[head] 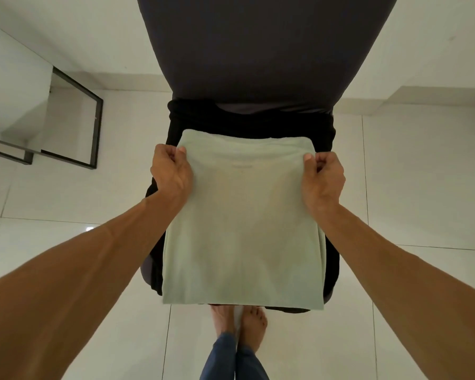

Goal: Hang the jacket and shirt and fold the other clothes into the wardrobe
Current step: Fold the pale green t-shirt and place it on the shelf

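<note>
1. Black-framed rectangular panel (98, 127): left of the chair, standing on the floor close to the white wall.
2. Glossy white tiled floor (66, 193): runs under and on both sides of the chair.
3. Your left hand (172, 174): at the left edge of the chair seat. The fingers (166, 153) are curled in and, with the thumb, pinch the far left corner of the pale green garment.
4. Dark grey fabric-covered chair (258, 50): directly in front of you, with its backrest on the far side.
5. Black cloth garment (231, 116): spread over the chair seat, hanging over both sides and showing around the green piece.
6. Pale green folded cloth garment (242, 229): a flat, roughly rectangular piece lying on the black garment in the middle of the chair seat. Its near edge reaches the front of the seat.
7. Your bare feet (254, 327) and blue trouser legs (225, 360): on the floor just in front of the chair.
8. Your right hand (324, 179): at the right edge of the chair seat. The fingers (322, 160) are curled, and thumb and fingers pinch the far right corner of the green garment.
</note>
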